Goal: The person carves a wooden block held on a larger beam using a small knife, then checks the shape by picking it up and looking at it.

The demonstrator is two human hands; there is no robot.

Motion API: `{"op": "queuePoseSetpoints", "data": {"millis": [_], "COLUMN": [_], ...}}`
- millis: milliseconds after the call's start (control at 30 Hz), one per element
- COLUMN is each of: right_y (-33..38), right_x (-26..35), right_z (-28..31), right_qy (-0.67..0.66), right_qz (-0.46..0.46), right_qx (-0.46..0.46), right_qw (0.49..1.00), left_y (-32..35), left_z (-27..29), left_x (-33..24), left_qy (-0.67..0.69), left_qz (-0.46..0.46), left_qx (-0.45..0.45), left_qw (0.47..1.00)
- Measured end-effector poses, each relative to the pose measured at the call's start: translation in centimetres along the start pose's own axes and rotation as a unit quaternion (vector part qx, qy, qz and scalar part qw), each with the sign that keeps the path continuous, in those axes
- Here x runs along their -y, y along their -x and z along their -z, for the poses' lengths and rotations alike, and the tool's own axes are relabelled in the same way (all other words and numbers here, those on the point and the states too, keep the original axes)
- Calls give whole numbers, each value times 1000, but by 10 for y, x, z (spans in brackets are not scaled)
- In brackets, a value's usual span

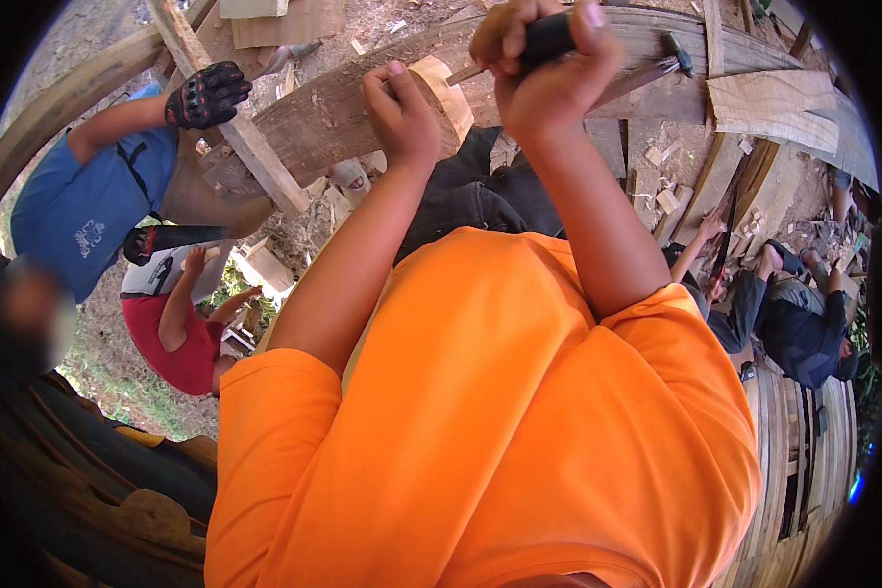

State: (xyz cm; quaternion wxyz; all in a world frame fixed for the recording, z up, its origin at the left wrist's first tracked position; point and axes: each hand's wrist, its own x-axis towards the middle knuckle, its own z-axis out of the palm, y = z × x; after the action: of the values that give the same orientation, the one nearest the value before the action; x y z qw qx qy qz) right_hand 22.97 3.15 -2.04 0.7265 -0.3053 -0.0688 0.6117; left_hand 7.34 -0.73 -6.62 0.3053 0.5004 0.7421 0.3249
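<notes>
My left hand [402,116] is closed around the near side of a pale wooden block [447,101], fingers curled and thumb up. My right hand [556,83] grips the black handle [549,39] of a chisel, whose narrow blade [468,73] points left and meets the block's right edge. The block rests by a long, thick timber [328,113] that runs across in front of me. To the right of my right hand lies a metal tool [647,76] with a narrow tip, near a small dark green tool [677,54] whose kind I cannot make out.
At left, a person in blue [103,186] has a black glove [208,95] on a wooden batten [255,157]. Below is a person in red [181,338]. More people [799,318] work at right. Boards [774,103] and wood offcuts [668,201] lie about.
</notes>
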Motion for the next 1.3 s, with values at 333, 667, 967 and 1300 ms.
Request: {"op": "queuePoseSetpoints", "data": {"millis": [333, 667, 967, 1300], "right_y": [13, 10, 19, 25], "right_x": [-18, 5, -8, -13], "right_z": [-8, 14, 4, 0], "right_qy": [209, 43, 178, 246], "right_qz": [56, -23, 79, 71], "right_qx": [39, 8, 63, 103], "right_qw": [975, 999, 979, 961], "left_y": [-2, 1, -3, -7], "left_z": [-1, 1, -1, 2], "left_x": [8, -2, 6, 14], "left_qy": [-2, -12, -17, 37], "left_qz": [-3, 0, -37, 16], "left_qx": [11, -8, -14, 24], "left_qw": [1000, 1000, 999, 999]}}
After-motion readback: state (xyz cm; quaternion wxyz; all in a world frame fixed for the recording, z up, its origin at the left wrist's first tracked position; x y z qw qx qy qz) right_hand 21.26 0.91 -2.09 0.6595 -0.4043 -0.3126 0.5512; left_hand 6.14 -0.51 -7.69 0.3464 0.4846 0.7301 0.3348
